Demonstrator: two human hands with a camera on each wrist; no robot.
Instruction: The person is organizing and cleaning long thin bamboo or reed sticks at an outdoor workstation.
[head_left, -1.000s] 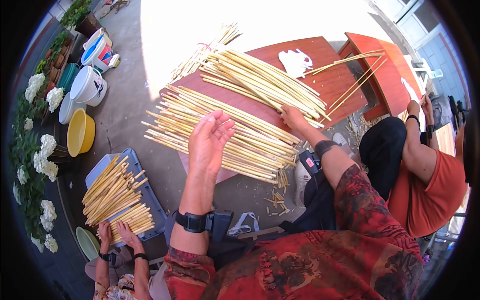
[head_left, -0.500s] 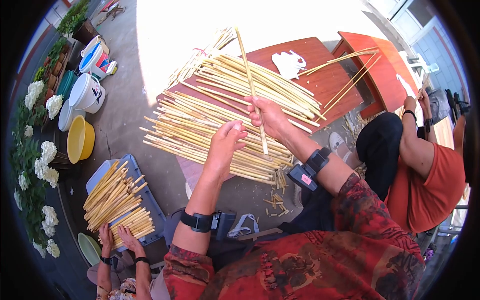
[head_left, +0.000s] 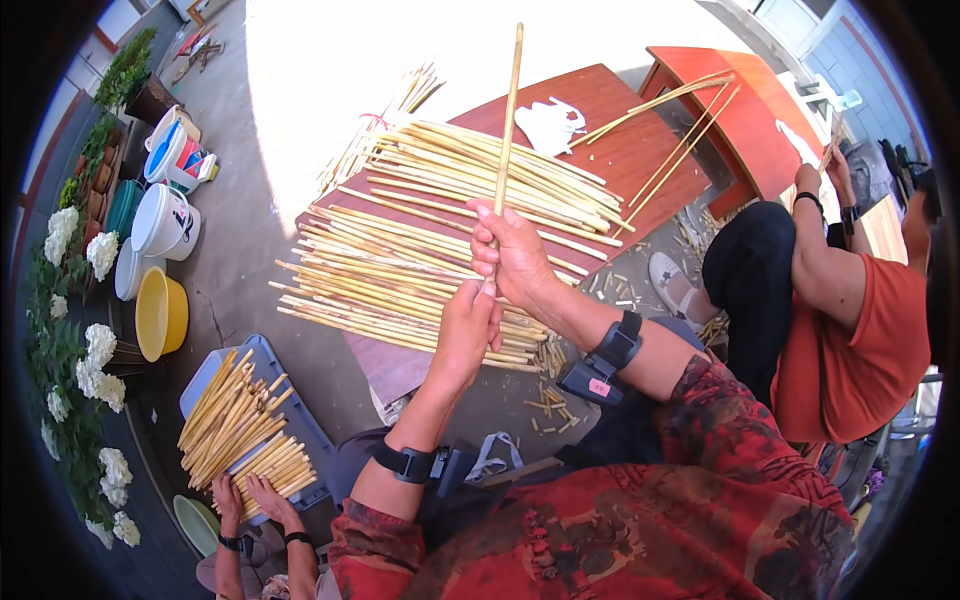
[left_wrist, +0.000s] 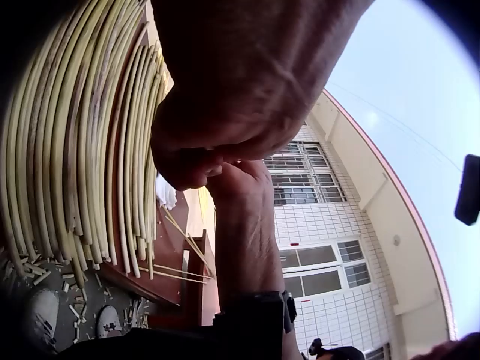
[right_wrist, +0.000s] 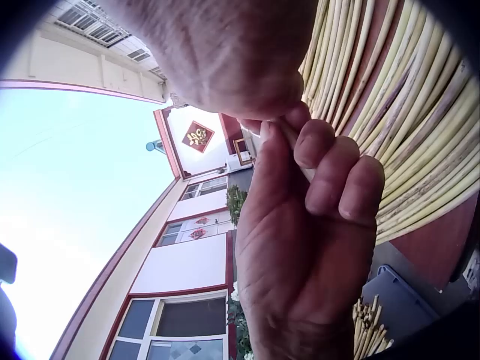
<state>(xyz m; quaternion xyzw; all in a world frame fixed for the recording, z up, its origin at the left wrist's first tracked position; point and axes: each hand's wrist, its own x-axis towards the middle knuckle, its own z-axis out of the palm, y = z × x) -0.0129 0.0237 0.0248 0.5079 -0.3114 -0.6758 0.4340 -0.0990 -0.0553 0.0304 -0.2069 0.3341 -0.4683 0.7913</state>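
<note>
A long pale-yellow stick (head_left: pixel 510 110) stands nearly upright in front of me, its top reaching past the table's far edge. My right hand (head_left: pixel 522 262) grips it near its lower end. Just below, my left hand (head_left: pixel 466 330) pinches the bottom end between thumb and curled fingers, as the right wrist view shows. The two hands touch or overlap there, and the stick's very end is hidden. Behind them, a near bundle of similar sticks (head_left: pixel 390 265) and a far bundle (head_left: pixel 480 165) lie across the low reddish table (head_left: pixel 655 160).
A white plastic bag (head_left: pixel 548 126) and thin stalks lie on the table. Cut pieces (head_left: pixel 550 405) litter the ground. On the left, another person's hands (head_left: pixel 250 497) rest at sticks on a blue-grey tray (head_left: pixel 308 440). A person in orange (head_left: pixel 850 330) sits right. Buckets (head_left: pixel 165 222) stand left.
My right hand has lifted one stick from the far bundle and raised it upright. My left hand, earlier open with nothing in it, has come over to the stick's lower end.
</note>
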